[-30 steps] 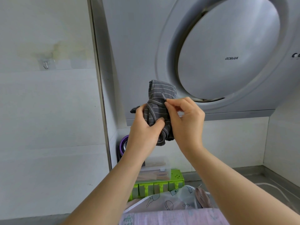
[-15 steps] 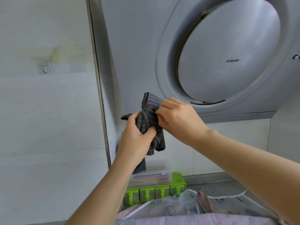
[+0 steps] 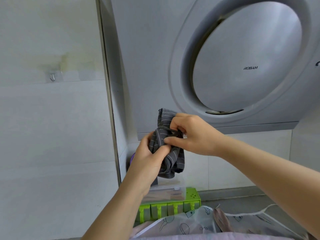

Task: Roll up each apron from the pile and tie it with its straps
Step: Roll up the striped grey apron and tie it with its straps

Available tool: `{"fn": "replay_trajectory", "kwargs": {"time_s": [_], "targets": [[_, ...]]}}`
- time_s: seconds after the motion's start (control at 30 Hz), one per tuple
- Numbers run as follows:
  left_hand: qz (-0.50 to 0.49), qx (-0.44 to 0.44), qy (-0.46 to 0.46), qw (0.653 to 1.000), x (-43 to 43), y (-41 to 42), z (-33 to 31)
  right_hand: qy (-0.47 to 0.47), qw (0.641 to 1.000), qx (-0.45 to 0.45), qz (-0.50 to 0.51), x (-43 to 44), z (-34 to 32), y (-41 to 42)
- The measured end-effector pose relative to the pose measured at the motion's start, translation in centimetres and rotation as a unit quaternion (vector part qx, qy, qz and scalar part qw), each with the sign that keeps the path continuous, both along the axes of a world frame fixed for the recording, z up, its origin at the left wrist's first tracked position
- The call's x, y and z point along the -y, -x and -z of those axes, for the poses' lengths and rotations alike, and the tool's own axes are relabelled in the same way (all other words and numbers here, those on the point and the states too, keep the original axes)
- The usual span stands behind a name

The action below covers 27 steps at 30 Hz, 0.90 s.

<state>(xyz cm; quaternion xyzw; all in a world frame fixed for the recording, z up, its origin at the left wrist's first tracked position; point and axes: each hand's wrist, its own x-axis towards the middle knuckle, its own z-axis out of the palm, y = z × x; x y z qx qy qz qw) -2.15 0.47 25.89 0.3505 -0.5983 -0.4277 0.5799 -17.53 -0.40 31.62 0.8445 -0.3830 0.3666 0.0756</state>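
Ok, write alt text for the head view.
A rolled grey striped apron is held up before a range hood: the left hand grips the roll, the right hand pinches its strap. More aprons lie below.

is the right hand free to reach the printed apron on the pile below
Probably not yet: the right hand pinches the strap on the grey roll that the left hand holds. Nothing stands between it and the printed apron below, so letting go should free the way.
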Motion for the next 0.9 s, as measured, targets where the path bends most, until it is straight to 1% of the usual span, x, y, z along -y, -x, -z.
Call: {"fn": "replay_trajectory", "kwargs": {"time_s": [0.1,0.17,0.23,0.3,0.4,0.5,0.6,0.67,0.7,0.8,0.9], "targets": [[-0.02,-0.014,0.022,0.999,-0.1,0.0,0.0,0.085,0.994,0.067,-0.018,0.0,0.8,0.2],[-0.028,-0.009,0.036,0.999,-0.3,0.1,-0.2,0.135,0.987,0.086,-0.015,0.0,1.4,0.2],[-0.028,0.005,0.046,0.999,-0.5,0.1,-0.4,0.152,0.985,0.085,-0.013,0.0,1.7,0.3],[-0.026,0.021,0.055,0.998,-0.7,0.0,-0.6,0.151,0.987,0.059,-0.019,-0.1,1.5,0.7],[-0.032,0.052,0.062,0.996,-0.7,-0.3,-0.7,0.151,0.988,-0.023,-0.037,-0.5,0.9,1.2],[-0.019,0.082,0.053,0.995,-0.7,-0.6,-0.8,0.175,0.979,-0.095,-0.037,-0.7,0.3,1.5],[0.0,0.079,0.03,0.996,-0.6,-0.7,-0.8,0.211,0.967,-0.142,-0.034,-0.9,-0.2,1.7],[0.018,0.052,0.005,0.998,-0.7,-0.5,-0.8,0.215,0.963,-0.156,-0.038,-1.0,-0.4,1.6],[0.035,0.022,-0.018,0.999,-0.7,-0.4,-0.8,0.206,0.966,-0.149,-0.04,-1.0,-0.4,1.7],[0.093,-0.078,-0.088,0.989,-0.6,-0.5,-1.0,0.166,0.979,-0.106,-0.046,-1.0,0.0,2.2],[0.132,-0.139,-0.121,0.974,-0.1,-0.6,-0.8,0.114,0.989,-0.078,-0.047,-1.0,0.6,2.9]]}}
